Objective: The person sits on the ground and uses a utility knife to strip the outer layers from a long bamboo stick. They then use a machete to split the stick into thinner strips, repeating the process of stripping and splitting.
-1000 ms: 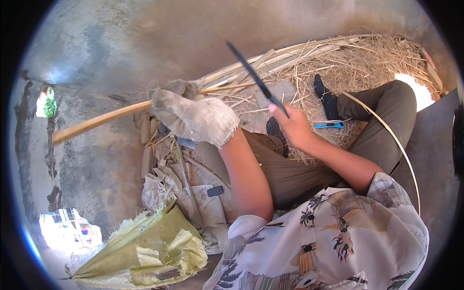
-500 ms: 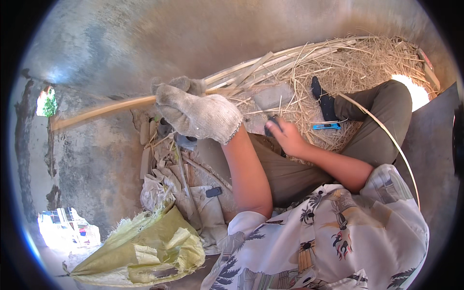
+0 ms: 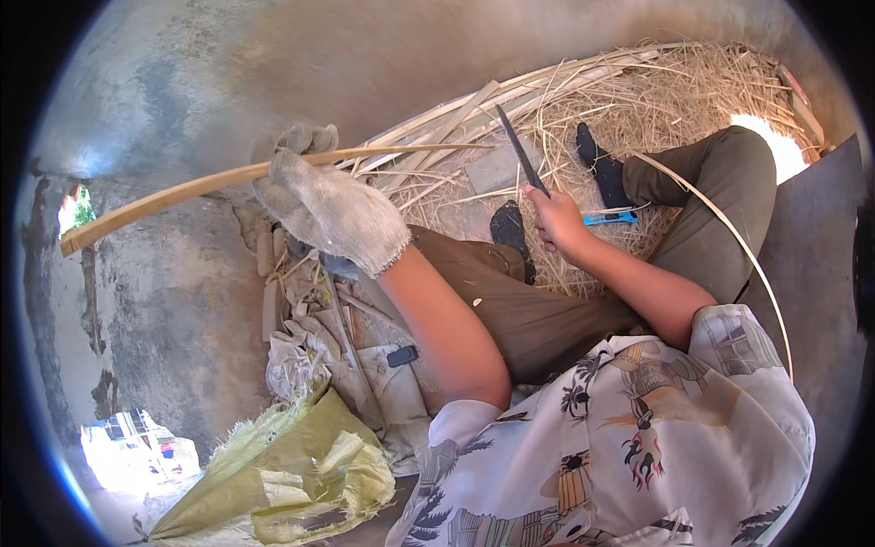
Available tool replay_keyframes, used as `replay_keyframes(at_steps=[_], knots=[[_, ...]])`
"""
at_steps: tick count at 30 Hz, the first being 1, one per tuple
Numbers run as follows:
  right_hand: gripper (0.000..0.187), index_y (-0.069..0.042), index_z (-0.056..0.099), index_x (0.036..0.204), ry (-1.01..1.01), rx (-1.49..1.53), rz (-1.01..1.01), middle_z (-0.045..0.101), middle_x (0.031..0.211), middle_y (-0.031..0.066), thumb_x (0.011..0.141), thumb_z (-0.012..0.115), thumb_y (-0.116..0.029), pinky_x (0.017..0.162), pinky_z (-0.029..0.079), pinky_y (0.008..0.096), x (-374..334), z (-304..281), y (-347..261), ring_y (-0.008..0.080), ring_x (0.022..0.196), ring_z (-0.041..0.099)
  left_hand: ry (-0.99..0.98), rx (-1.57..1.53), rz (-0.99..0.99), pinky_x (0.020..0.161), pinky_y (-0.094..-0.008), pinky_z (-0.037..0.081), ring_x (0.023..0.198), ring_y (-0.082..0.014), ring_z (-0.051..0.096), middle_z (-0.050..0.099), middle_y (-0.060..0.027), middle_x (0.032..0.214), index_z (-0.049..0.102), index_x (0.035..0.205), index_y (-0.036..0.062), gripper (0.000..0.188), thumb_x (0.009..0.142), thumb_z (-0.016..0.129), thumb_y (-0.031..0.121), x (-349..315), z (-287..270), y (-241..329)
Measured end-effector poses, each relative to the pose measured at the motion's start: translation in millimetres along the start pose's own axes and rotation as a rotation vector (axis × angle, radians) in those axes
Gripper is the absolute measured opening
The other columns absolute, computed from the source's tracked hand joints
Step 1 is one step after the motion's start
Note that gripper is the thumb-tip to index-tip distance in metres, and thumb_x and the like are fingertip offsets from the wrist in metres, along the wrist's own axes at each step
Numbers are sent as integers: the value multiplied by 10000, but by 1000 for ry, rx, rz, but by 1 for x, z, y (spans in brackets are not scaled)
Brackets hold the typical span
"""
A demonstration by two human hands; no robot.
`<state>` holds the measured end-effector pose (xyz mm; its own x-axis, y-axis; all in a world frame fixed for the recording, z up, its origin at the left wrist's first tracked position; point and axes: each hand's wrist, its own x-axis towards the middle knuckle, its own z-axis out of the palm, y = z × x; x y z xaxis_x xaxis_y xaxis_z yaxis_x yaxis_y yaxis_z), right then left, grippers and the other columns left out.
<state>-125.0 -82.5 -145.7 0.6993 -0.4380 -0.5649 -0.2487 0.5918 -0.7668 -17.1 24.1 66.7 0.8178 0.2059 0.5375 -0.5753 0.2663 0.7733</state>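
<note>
My left hand (image 3: 337,214), in a knitted off-white work glove, is closed around a long bamboo strip (image 3: 173,199). The strip's thick end sticks out far to the left; its other end thins to a point on the right of the glove. Bare, my right hand (image 3: 558,221) grips a knife (image 3: 519,148) by its handle, the long dark blade slanting up and to the left. A gap separates the blade from the strip's thin tip. Part of the knife's handle is hidden in my fist.
Bamboo strips (image 3: 456,118) and pale shavings (image 3: 656,100) cover the floor ahead, around a grey block (image 3: 503,169). A blue box cutter (image 3: 611,219) lies near my foot. One thin strip (image 3: 720,232) curves over my leg. Left lie a yellow-green woven sack (image 3: 310,456) and a small black object (image 3: 402,356).
My left hand has moved left with the strip, whose thin end now shows whole. My right hand has shifted slightly right and up, and the knife blade, blurred before, now stands out plainly.
</note>
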Motion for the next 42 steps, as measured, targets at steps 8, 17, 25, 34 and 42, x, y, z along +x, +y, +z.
replay_keyframes(at_steps=[8, 17, 25, 34, 42], knots=[[322, -145, 423, 791, 12, 75, 94, 336, 577, -44, 966, 586, -361, 369, 288, 315, -3, 2, -4, 102, 421, 322, 42, 153, -112, 990, -442, 539, 1082, -320, 627, 582, -239, 1184, 447, 1343, -82, 429, 1025, 495, 202, 4, 2, 3], [236, -2, 663, 871, 228, -1244, -415, 705, 906, 194, 837, 687, -234, 738, 531, 460, 127, -65, 17, 287, 834, 705, -293, 558, -181, 1005, -386, 487, 1140, -310, 630, 655, -218, 1193, 548, 1309, -68, 559, 963, 541, 371, 16, -10, -44], [281, -74, 735, 1079, -194, -1941, 103, 659, 1185, 159, 813, 695, -156, 764, 563, 463, 140, -114, 76, 344, 1111, 622, -133, 467, -305, 941, -362, 530, 1063, -250, 653, 652, -186, 1165, 572, 1302, -52, 469, 988, 595, 295, 9, -11, -27], [296, -147, 722, 1149, -92, -2200, -211, 635, 1187, 81, 903, 578, -225, 694, 513, 531, 160, -151, 135, 292, 1126, 612, -7, -285, -255, 951, -459, 552, 1099, -266, 619, 612, -184, 1146, 562, 1195, -74, 312, 942, 652, 86, 48, -76, -35], [280, -90, 715, 1078, -67, -1865, -227, 705, 1117, 181, 919, 547, -249, 869, 534, 500, 138, -113, 32, 368, 1053, 682, -51, -193, -340, 983, -389, 538, 1115, -256, 625, 617, -186, 1195, 543, 1248, -88, 372, 957, 662, 112, 32, -24, -37]])
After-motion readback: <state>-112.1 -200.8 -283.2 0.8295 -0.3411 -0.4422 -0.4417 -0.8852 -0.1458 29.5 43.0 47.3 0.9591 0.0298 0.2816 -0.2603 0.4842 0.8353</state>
